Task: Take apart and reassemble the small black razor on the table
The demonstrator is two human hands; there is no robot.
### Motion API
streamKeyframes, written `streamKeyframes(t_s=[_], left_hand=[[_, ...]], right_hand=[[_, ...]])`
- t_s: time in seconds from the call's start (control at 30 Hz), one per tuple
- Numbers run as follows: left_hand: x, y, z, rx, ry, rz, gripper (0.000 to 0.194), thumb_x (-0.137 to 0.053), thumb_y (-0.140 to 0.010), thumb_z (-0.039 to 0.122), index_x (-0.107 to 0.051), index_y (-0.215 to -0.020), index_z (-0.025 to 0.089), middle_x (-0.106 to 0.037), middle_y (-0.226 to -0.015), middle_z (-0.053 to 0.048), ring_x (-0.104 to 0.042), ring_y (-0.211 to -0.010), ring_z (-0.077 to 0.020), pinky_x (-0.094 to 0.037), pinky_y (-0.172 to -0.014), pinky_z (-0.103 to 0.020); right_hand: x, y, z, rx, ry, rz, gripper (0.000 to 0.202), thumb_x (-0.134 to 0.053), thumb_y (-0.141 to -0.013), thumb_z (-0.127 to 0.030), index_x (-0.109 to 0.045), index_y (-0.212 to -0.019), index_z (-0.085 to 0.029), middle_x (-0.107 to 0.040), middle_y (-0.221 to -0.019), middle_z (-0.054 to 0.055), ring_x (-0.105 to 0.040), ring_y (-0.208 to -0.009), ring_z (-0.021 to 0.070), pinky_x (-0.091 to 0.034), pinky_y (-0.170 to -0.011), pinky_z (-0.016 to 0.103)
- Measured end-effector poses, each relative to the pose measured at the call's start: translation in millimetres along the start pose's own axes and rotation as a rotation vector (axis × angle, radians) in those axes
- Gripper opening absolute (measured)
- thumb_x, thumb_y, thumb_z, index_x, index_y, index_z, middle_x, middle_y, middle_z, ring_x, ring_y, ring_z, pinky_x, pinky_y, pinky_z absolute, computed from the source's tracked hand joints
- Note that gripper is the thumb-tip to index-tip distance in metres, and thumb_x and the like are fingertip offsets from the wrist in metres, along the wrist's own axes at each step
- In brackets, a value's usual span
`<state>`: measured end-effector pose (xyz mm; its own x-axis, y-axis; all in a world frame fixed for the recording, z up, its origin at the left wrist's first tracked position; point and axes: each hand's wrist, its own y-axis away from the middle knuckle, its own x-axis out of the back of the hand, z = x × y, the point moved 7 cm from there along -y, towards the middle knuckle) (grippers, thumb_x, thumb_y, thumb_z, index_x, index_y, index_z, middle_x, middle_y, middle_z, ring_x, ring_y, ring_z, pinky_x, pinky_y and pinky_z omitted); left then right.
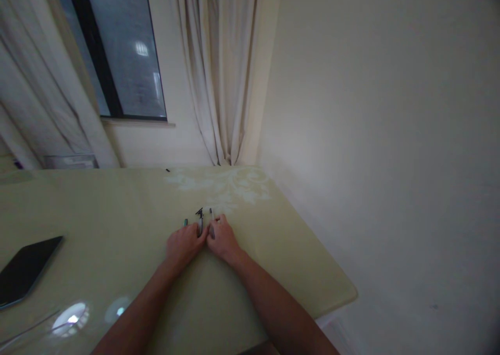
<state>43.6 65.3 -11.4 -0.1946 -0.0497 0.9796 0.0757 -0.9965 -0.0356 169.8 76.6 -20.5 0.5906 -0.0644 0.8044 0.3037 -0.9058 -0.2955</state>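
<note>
A person's left hand and right hand curl close together on a pale bench, a dark tablet well to their left; whether either grips cannot be told. A small green item, a black-and-silver piece and a slender white stick show just past the hands. Beyond hang pale curtains.

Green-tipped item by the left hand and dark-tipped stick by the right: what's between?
In the head view, a small black object shows between them, at the left hand; its type is unclear.
</note>
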Motion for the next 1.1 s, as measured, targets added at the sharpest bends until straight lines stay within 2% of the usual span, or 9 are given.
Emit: streamKeyframes(t_s=[0.1,0.2,0.27,0.43,0.6,0.73,0.8,0.9,1.1], left_hand=[[8.9,-6.0,-15.2,0.047,0.048,0.066,0.055,-0.029,-0.100,0.055,-0.071,-0.091,0.021,-0.076,-0.094,-0.015,-0.073,-0.089,-0.0326,-0.052,-0.075,-0.039],[17.0,-14.8,-31.9,0.030,0.041,0.193,0.046,-0.035,-0.100,0.045,-0.068,-0.116,0.017,-0.074,-0.110,-0.016,-0.070,-0.101,-0.0323,-0.051,-0.082,-0.039],[14.5,-21.1,-40.9,-0.006,0.034,0.213,0.044,-0.039,-0.099,0.042,-0.067,-0.124,0.018,-0.071,-0.118,-0.015,-0.067,-0.107,-0.0316,-0.051,-0.089,-0.039],[1.2,-33.4,-62.6,-0.046,0.103,0.161,0.037,-0.043,-0.097,0.037,-0.072,-0.113,0.020,-0.072,-0.109,-0.011,-0.068,-0.102,-0.0255,-0.050,-0.092,-0.033],[7.6,-34.6,-79.1,0.000,0.101,0.212,0.038,-0.044,-0.096,0.034,-0.071,-0.115,0.015,-0.073,-0.104,-0.013,-0.069,-0.098,-0.0268,-0.050,-0.092,-0.034],[18.2,-22.8,-57.0,-0.025,0.089,0.290,0.043,-0.040,-0.099,0.044,-0.072,-0.103,0.015,-0.073,-0.105,-0.014,-0.068,-0.100,-0.0284,-0.049,-0.092,-0.036],[13.7,-16.6,-36.4,-0.070,0.110,0.220,0.045,-0.036,-0.101,0.047,-0.071,-0.094,0.018,-0.075,-0.099,-0.013,-0.070,-0.095,-0.0268,-0.050,-0.086,-0.034],[4.6,-9.2,-18.0,-0.053,0.064,0.114,0.041,-0.038,-0.100,0.047,-0.068,-0.097,0.019,-0.076,-0.099,-0.014,-0.072,-0.094,-0.0283,-0.050,-0.078,-0.034],[0.5,-7.3,-31.5,0.036,-0.030,0.000,0.034,-0.039,-0.100,0.039,-0.065,-0.100,0.017,-0.077,-0.100,-0.018,-0.074,-0.091,-0.0307,-0.048,-0.072,-0.035]], right_hand=[[0.1,1.3,-2.2,-0.006,-0.008,0.001,0.036,-0.059,-0.082,-0.016,-0.068,-0.117,-0.017,-0.057,-0.125,0.013,-0.062,-0.105,0.0228,-0.050,-0.100,0.033],[-1.2,2.1,-5.2,-0.025,-0.007,0.006,0.035,-0.057,-0.083,-0.014,-0.068,-0.117,-0.015,-0.056,-0.126,0.014,-0.063,-0.105,0.0229,-0.051,-0.099,0.033],[-4.0,2.4,-9.6,-0.027,-0.005,-0.002,0.032,-0.057,-0.085,-0.015,-0.068,-0.115,-0.015,-0.056,-0.126,0.015,-0.063,-0.103,0.0231,-0.052,-0.098,0.033],[-13.2,3.2,-25.5,-0.002,-0.008,-0.019,0.027,-0.056,-0.087,-0.016,-0.067,-0.111,-0.015,-0.056,-0.125,0.014,-0.064,-0.098,0.0223,-0.053,-0.096,0.034],[-19.0,6.8,-39.6,0.069,-0.035,-0.023,0.026,-0.057,-0.088,-0.017,-0.066,-0.113,-0.014,-0.056,-0.124,0.015,-0.062,-0.101,0.0229,-0.052,-0.098,0.035],[-17.8,9.4,-39.1,0.074,-0.050,-0.008,0.031,-0.057,-0.087,-0.016,-0.065,-0.116,-0.011,-0.056,-0.125,0.018,-0.061,-0.103,0.0243,-0.052,-0.100,0.037],[-16.8,10.0,-36.2,0.070,-0.052,-0.009,0.032,-0.059,-0.086,-0.016,-0.065,-0.117,-0.010,-0.055,-0.125,0.018,-0.062,-0.103,0.0251,-0.052,-0.100,0.037],[-15.8,10.6,-32.7,0.084,-0.059,-0.006,0.030,-0.058,-0.086,-0.014,-0.067,-0.114,-0.011,-0.056,-0.123,0.018,-0.062,-0.104,0.0248,-0.051,-0.101,0.037],[-22.0,9.0,-30.5,0.092,-0.049,0.022,0.026,-0.057,-0.085,-0.010,-0.068,-0.109,-0.009,-0.057,-0.122,0.020,-0.061,-0.104,0.0253,-0.051,-0.101,0.038]])
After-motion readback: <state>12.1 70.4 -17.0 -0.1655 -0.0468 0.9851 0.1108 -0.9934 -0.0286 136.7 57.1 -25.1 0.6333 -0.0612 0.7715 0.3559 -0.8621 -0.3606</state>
